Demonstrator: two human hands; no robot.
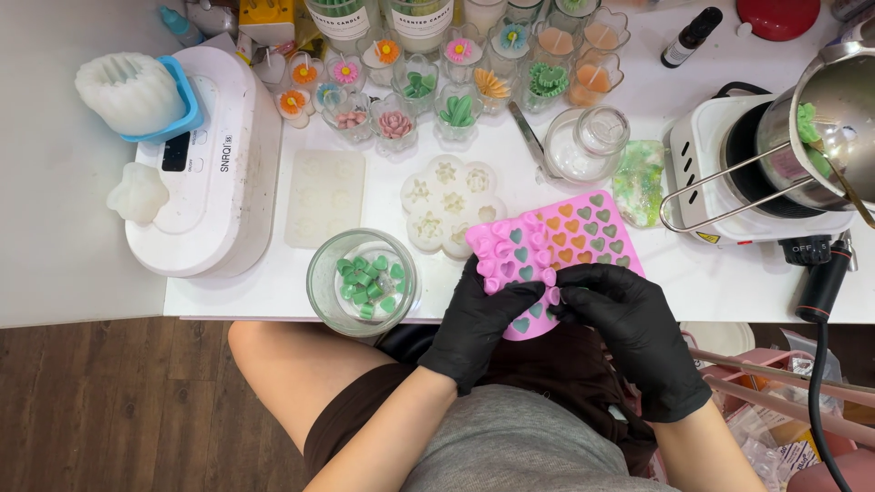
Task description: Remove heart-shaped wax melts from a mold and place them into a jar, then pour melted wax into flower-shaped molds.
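Two gloved hands flex a pink heart mold at the table's near edge.

Head view: left hand [480,321] at 7 o'clock and right hand [629,321] at 5 o'clock pinch the pink silicone mold [558,244]; its long axis runs toward 1 o'clock, left cells pushed out empty, others filled green and orange; glass bowl [362,281] at 9 o'clock.

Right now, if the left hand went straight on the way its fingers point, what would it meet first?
The left hand already touches the pink heart mould; going on up-right it would likely press further onto it. Depth is uncertain.
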